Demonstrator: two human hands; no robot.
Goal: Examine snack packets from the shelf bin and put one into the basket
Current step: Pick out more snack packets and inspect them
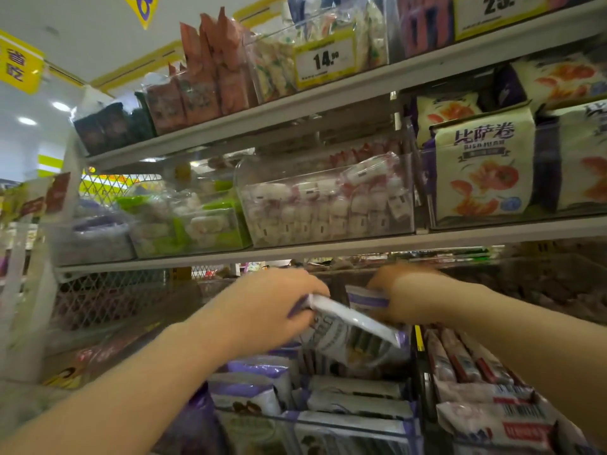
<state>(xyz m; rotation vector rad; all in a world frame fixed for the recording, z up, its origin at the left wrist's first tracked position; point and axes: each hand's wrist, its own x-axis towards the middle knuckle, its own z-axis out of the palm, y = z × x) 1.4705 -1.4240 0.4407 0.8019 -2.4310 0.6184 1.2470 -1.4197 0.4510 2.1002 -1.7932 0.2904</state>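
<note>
The shelves (328, 249) are filling the view, and the shelf bin (331, 419) of purple-and-white snack packets (358, 403) is sitting near, low in the middle. Above it the left hand (272, 307) is gripping a white packet (354, 326), fingers curled round its top edge, tilting it over the bin. Just to its right, the right hand (407, 297) is pinching a smaller packet (366, 299). By my judgement the examining is under way. Choosing one and dropping it into the basket, which is not showing, is yet to come.

Glossy plastic snack packets (353, 336) sit in a clear, smooth plastic bin (354, 425).
</note>
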